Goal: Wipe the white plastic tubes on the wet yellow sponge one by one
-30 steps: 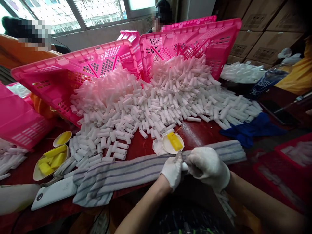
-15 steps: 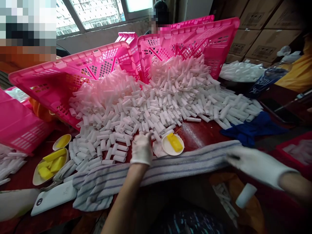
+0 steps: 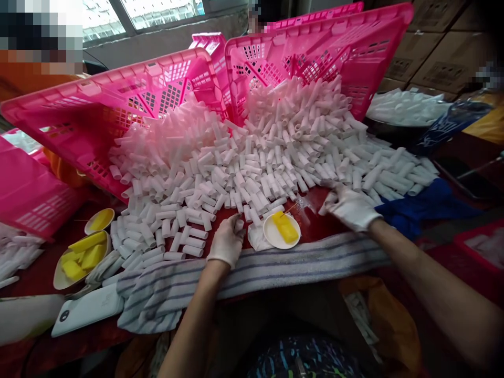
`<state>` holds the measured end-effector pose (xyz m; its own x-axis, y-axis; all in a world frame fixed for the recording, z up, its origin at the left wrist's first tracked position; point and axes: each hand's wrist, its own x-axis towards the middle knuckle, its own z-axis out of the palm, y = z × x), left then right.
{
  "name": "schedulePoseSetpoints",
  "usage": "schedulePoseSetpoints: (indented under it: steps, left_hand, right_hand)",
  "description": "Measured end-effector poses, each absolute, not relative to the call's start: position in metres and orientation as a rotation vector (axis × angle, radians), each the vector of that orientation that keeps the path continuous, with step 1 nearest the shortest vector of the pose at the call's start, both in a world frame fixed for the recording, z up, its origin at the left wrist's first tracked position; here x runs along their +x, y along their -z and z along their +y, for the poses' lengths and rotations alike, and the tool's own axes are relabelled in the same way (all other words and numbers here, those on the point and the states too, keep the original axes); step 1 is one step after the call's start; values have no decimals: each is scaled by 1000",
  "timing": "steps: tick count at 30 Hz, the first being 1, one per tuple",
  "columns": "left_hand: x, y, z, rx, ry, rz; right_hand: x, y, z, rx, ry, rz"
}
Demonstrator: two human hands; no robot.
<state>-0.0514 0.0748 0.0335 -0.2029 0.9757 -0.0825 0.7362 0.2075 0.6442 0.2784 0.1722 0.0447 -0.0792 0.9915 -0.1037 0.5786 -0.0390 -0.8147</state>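
Reaching into the near edge of the heap of white tubes (image 3: 252, 157), we are working with both gloved hands on the red table (image 3: 315, 223). Our left hand (image 3: 226, 241) is resting over the striped towel (image 3: 275, 262) with its fingers curled narrowly around a tube at the heap's front edge, just beside the small white dish (image 3: 271, 236) carrying a yellow block (image 3: 285, 227). Our right hand (image 3: 350, 207) is lying palm down with fingers spread wide, touching tubes at the right of the heap, near the blue cloth (image 3: 429, 202). Pink crates (image 3: 118, 105) are leaning behind the heap. A white phone (image 3: 88, 310) is lying at the left.
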Motion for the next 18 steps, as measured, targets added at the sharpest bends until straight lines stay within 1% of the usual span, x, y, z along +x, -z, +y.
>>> schedulePoseSetpoints:
  steps: [2,4,5,6,10,15,18]
  left_hand:
    - [-40,-35,66,1281,-892,1816]
    - [-26,-35,62,1063,-1005,1670]
    - [-18,-35,61,992,-1043,1630]
    - [-11,-35,61,943,-1077,1613]
    - [5,-30,62,925,-1135,1698]
    - [1,-19,60,1108,-1063,1748]
    - [-2,-14,61,1198,-1020,1770]
  right_hand:
    - [280,-46,150,-1529,-1316,-1455]
    - [269,-43,137,-1343,-1626,-1232]
    - [261,-40,133,-1278,-1713,-1191]
    - [251,-36,133,-1260,-1730,-1225]
    - [226,-17,140,-1298,-1474,-1540]
    - [232,-5,136,-1077,-1253,-1751]
    - [240,-1,130,-1061,-1223,-1809]
